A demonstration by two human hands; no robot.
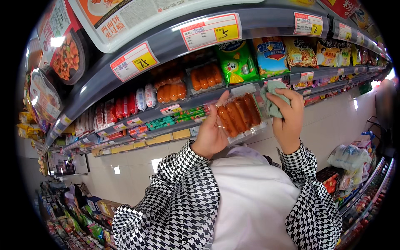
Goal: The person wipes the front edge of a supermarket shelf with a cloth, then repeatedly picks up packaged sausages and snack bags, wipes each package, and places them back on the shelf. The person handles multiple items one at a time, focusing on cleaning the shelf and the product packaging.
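My left hand (214,132) grips the left side of a clear vacuum pack of sausages (239,114), its thumb near the pack's upper left edge. Several browned sausages lie side by side under the film. In my right hand (289,115) is a folded pale green cloth (275,99), pinched between thumb and fingers. The cloth is at the right edge of the pack; whether it presses on the film I cannot tell. Just beyond the pack, more packs of sausages (206,77) sit on the shelf, next to a green snack bag (236,62).
Price tags (211,31) line the shelf edge (168,37) above my hands. A white tray-like package (131,23) juts out at the top. Lower shelves hold wrapped sausages (161,122). Tiled floor (325,122) lies below. Behind me, at right, stand plastic bags (348,157) and goods.
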